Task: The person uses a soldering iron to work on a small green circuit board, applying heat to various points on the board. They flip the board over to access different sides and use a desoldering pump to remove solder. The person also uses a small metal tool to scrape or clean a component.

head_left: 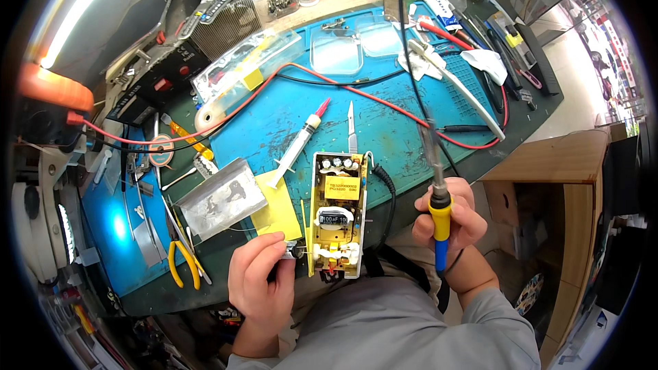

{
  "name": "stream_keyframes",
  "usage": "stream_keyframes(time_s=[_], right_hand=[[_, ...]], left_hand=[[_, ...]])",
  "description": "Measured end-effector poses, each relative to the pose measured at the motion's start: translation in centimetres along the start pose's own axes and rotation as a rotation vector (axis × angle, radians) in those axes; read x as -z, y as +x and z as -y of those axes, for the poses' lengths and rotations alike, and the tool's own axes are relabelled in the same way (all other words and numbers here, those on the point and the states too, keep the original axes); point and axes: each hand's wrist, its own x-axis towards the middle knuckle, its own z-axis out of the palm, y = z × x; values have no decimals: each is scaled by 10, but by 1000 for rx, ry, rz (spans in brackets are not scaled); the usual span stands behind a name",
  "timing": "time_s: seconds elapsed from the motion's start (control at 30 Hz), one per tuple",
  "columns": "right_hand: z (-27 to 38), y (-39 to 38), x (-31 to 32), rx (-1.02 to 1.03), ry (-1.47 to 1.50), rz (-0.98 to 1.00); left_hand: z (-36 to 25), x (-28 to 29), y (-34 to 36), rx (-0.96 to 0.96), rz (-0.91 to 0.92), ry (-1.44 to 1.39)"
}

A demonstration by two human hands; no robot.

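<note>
My right hand (458,218) is wrapped around the yellow and blue handle of a soldering iron (441,223). The iron's metal shaft points up and away from me and looks blurred. My left hand (264,277) is closed, fingertips pinching a small grey metallic piece (290,251), mostly covered by the fingers. Just right of those fingers is an opened power supply (336,216), its long pale case showing a yellow transformer (342,188), a black capacitor (334,219) and white glue. A black cord (388,181) with a strain relief lies along its right side.
Around the power supply lie a knife (352,127), a syringe (300,147), a yellow pad (277,207), a metal sheet cover (221,199) and yellow-handled pliers (184,265). Red and black leads (363,90) cross the blue mat (274,118). Clear plastic boxes (336,53) stand farther back.
</note>
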Motion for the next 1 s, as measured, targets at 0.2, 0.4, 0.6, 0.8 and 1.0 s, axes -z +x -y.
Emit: stream_keyframes(time_s=[0.2,0.4,0.6,0.8,1.0], right_hand=[[10,19,4,-141,202,-183],[40,73,35,-530,810,-373],[20,224,67,-247,257,-362],[-19,380,53,-288,161,-410],[-14,472,5,-115,-390,-286]], left_hand=[[-2,3,-4,50,-9,-39],[1,6,-8,62,-72,-82],[0,5,-2,76,-112,-201],[7,8,-8,153,-179,-386],[14,20,-13,318,-191,-513]])
